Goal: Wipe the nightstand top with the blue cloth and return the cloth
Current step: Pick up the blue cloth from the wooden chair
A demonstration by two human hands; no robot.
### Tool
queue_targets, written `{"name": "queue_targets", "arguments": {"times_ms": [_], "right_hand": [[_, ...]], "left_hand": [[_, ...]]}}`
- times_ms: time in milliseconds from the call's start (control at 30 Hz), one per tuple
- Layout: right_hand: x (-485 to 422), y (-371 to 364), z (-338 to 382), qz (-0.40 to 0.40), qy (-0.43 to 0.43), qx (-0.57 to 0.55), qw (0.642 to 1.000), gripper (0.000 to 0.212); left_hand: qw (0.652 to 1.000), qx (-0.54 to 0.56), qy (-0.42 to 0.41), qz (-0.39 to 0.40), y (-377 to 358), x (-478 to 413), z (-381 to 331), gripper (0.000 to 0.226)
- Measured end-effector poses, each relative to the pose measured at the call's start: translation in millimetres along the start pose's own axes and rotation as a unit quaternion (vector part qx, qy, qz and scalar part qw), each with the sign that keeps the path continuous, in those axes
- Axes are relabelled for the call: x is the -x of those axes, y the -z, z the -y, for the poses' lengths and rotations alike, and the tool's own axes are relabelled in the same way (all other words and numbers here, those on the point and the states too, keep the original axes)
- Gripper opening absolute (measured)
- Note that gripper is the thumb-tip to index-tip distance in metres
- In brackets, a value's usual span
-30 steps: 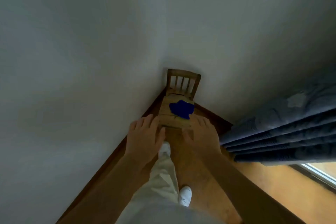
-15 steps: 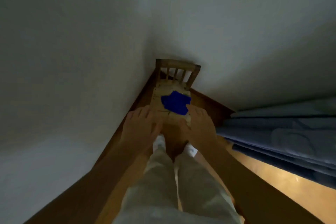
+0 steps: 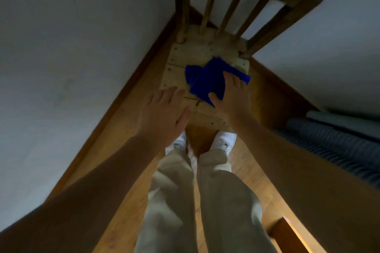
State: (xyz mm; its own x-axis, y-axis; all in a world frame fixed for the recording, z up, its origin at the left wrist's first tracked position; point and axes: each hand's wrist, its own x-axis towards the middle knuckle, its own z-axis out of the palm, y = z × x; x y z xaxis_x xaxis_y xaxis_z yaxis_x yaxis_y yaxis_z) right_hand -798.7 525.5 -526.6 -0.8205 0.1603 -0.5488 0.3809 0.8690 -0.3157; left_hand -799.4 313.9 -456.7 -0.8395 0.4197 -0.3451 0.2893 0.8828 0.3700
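The blue cloth (image 3: pixel 207 81) lies crumpled on the seat of a small wooden chair (image 3: pixel 205 51) pushed into the corner, toward the seat's right half. The right hand (image 3: pixel 232 96) is laid on it, fingers spread over the far edge and thumb tucked against the near corner. It looks like the start of a grasp, the fingers not yet curled around the fabric, so the hand reads as resting on the cloth, not gripping it. The left hand (image 3: pixel 164 113) hovers flat and empty, fingers extended, over the seat's near left edge; I would guess it is there for balance while the person bends, or ready to steady the chair.

The seat is pale, rough planks with visible screw heads and a crack near the front, bare apart from the cloth. The slatted back rises toward the wall. No nightstand shows here, so the wiping appears not yet begun and the chair seems to be the cloth's resting place.

The person stands close, white shoes (image 3: pixel 224 139) at the seat's front edge. The floor (image 3: pixel 253 166) is warm wood with a brown skirting board, the walls plain and dim. Dark blue pleated curtains (image 3: pixel 337 146) bunch at the right.
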Motion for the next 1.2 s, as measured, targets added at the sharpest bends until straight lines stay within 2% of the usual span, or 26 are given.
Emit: {"name": "queue_targets", "arguments": {"times_ms": [67,133,233,333,500,700,833,967,1100,1200], "right_hand": [[-10,-21,-15,-0.005,0.004,0.035,0.999,0.076],[-11,-36,-27,-0.048,0.019,0.041,0.998,0.074],[-12,-49,-43,-0.111,0.050,0.003,0.993,0.071],[-8,-50,-52,-0.128,0.081,-0.023,0.988,0.069],[-5,-45,-50,-0.086,0.063,-0.058,0.993,0.057],[29,-8,-33,-0.015,-0.004,-0.209,0.978,0.043],[82,63,-16,-0.012,-0.005,-0.284,0.959,0.038],[147,177,-1,-0.059,-0.015,-0.289,0.955,0.040],[218,300,14,-0.122,0.003,-0.308,0.944,0.046],[273,383,26,-0.195,0.017,-0.310,0.930,0.041]], "left_hand": [[1.000,0.015,-0.008,0.007,-23,-19,6,0.051],[0.999,0.027,-0.026,0.028,-41,-36,8,0.056],[0.996,0.025,-0.055,0.061,-65,-55,9,0.061],[0.994,0.023,-0.064,0.089,-81,-64,8,0.066],[0.991,0.018,-0.058,0.118,-81,-64,4,0.067],[0.984,-0.006,-0.059,0.165,-26,-41,-19,0.070],[0.982,-0.002,-0.087,0.167,53,-16,-60,0.071],[0.975,0.007,-0.155,0.159,157,15,-122,0.072],[0.970,-0.004,-0.223,0.093,266,40,-190,0.067],[0.962,0.008,-0.271,0.020,336,54,-242,0.059]]}}
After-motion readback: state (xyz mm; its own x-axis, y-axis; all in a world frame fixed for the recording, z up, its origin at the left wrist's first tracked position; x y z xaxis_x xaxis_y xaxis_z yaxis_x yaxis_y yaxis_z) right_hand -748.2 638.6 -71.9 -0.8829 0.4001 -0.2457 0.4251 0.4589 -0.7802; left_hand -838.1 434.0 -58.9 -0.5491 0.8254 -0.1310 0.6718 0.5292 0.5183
